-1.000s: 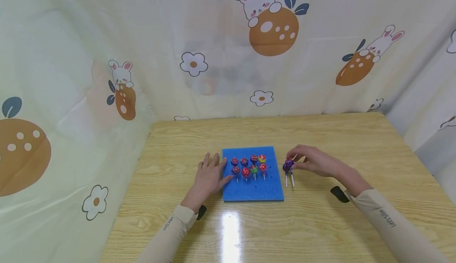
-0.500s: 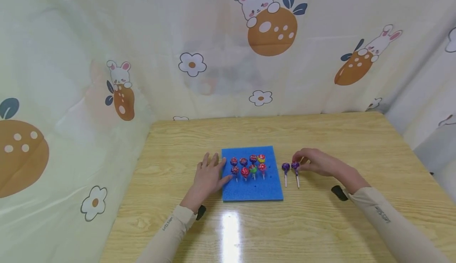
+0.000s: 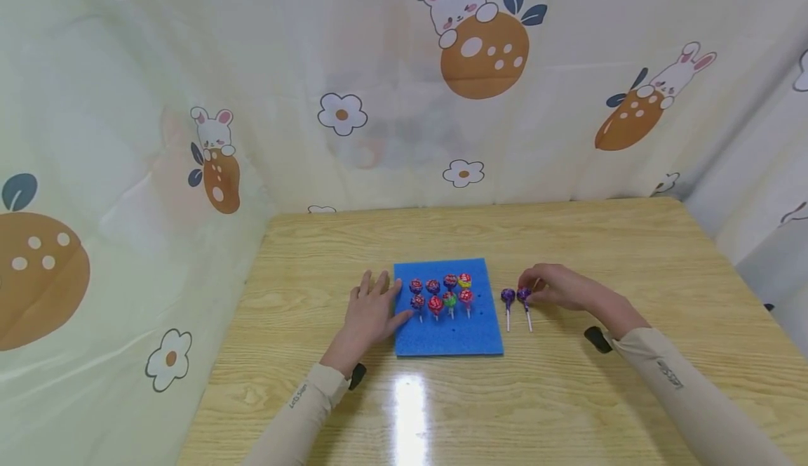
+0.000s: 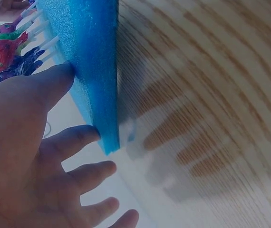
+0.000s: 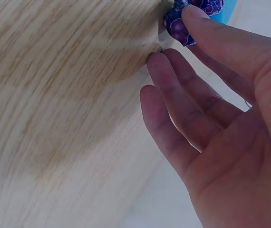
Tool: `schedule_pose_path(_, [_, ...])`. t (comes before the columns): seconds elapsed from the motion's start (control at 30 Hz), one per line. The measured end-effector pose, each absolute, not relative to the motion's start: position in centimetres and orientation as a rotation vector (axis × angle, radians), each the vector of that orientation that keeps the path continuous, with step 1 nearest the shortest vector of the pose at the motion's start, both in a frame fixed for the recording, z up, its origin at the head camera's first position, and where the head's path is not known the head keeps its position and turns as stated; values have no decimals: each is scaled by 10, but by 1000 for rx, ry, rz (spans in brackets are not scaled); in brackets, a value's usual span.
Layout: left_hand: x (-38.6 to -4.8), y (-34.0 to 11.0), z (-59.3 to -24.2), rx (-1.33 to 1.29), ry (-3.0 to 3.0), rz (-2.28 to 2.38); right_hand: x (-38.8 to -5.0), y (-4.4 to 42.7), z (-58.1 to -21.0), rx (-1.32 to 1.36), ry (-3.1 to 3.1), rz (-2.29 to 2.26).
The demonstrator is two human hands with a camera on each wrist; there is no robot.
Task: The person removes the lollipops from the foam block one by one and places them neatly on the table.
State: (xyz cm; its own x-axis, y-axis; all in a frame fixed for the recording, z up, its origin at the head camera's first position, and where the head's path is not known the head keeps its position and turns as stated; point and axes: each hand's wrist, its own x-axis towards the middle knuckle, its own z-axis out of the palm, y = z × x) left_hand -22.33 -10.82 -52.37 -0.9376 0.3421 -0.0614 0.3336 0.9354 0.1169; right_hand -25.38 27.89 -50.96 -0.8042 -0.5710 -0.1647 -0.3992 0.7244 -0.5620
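A blue foam board (image 3: 426, 343) lies on the table with several wrapped lollipops (image 3: 435, 305) stuck upright in it in two rows. My left hand (image 3: 369, 313) touches the board's left edge with thumb and index finger, the other fingers spread. To the right of the board, two purple lollipops lie side by side, white sticks toward me. The nearer one to the board is the left purple lollipop (image 3: 508, 297). My right hand (image 3: 558, 288) pinches the wrapped head of the right purple lollipop (image 5: 179, 31), thumb on top in the right wrist view; its index fingertip is hidden.
The wooden table (image 3: 536, 396) runs back to a patterned curtain (image 3: 391, 136), which also hangs along the left and right sides. Small holes show in the board's right and front parts. A bright reflection lies on the table in front of the board.
My right hand has moved slightly right with one purple lollipop, drawing it apart from the other; the two sticks now lie farther apart. My left hand has stayed at the board's edge.
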Motion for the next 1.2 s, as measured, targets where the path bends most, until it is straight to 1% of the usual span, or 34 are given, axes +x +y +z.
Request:
schedule_pose_path(0.6, [-223,-108,-525,518,3019,147,-256,277,-509,-710,2582,-754])
schedule_pose_path(1.0, [-224,-107,-525,511,3014,133,-260,278,-511,-604,2569,-754])
schedule_pose_path(1.2, [-224,-108,-526,516,3019,132,-259,275,-507,-626,2591,-746])
